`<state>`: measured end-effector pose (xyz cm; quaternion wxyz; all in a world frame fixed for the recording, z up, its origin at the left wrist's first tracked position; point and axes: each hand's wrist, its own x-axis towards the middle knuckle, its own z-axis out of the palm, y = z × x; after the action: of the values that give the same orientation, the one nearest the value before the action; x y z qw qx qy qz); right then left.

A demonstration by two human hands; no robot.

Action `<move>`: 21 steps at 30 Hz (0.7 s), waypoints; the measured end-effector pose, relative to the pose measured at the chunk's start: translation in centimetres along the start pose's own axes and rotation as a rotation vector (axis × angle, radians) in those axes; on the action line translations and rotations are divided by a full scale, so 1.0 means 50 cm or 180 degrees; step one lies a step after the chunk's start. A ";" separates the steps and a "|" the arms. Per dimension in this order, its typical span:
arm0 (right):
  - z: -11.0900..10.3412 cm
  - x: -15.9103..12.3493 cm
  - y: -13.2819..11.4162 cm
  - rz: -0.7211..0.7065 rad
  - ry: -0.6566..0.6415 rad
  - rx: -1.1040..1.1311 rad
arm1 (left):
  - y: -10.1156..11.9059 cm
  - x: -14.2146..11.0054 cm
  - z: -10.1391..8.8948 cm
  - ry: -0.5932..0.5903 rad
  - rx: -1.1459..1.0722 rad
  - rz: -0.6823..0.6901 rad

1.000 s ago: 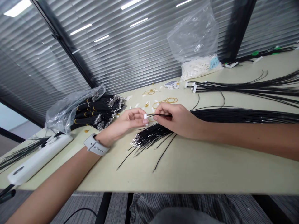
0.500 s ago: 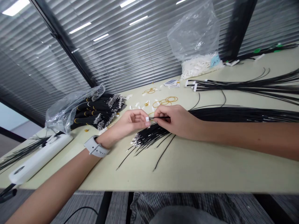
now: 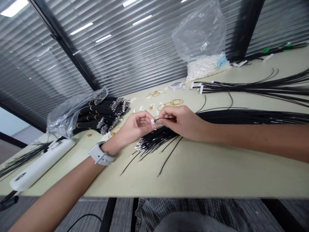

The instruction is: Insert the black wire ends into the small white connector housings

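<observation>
My left hand (image 3: 138, 125) pinches a small white plastic connector housing (image 3: 152, 121) between thumb and fingertips. My right hand (image 3: 180, 122) holds a thin black wire (image 3: 166, 119) by its end, and the wire's tip meets the housing. Beneath my hands lies a fanned bunch of black wires (image 3: 154, 140) with bright metal crimped ends. A long bundle of black wires (image 3: 253, 116) runs from under my right hand toward the right. A white smartwatch (image 3: 101, 154) sits on my left wrist.
On the pale green table (image 3: 205, 174) lie a bagged black wire bundle (image 3: 101, 114), a white power strip (image 3: 41, 164), gold rubber bands (image 3: 170, 104), and loose white housings (image 3: 152, 106). A plastic bag of white housings (image 3: 205, 66) and more wires (image 3: 253, 87) lie beyond.
My left hand has moved slightly right and closer to my right hand. The housing and wire tip stay together, and the view has tilted slightly.
</observation>
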<state>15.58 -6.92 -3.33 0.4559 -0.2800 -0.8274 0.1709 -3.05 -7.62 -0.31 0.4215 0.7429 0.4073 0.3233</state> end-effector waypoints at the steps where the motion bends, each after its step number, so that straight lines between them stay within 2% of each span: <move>1: 0.000 0.000 0.000 -0.0030 -0.0059 0.0000 | 0.001 -0.001 -0.001 -0.0048 0.0086 0.0036; 5: -0.001 -0.001 0.003 -0.0169 -0.0298 -0.0081 | 0.004 -0.007 -0.001 -0.0141 0.0546 0.0151; 12: -0.001 -0.002 0.004 -0.0201 -0.0442 -0.0132 | 0.011 -0.013 0.004 -0.0084 0.1135 0.0319; 21: -0.004 -0.007 -0.002 -0.0076 -0.0484 -0.0123 | 0.027 -0.022 0.013 -0.0147 0.1354 0.0276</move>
<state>15.86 -7.20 -3.40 0.3882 -0.2651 -0.8660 0.1702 -2.59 -9.26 0.47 0.2501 0.8391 0.4243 0.2309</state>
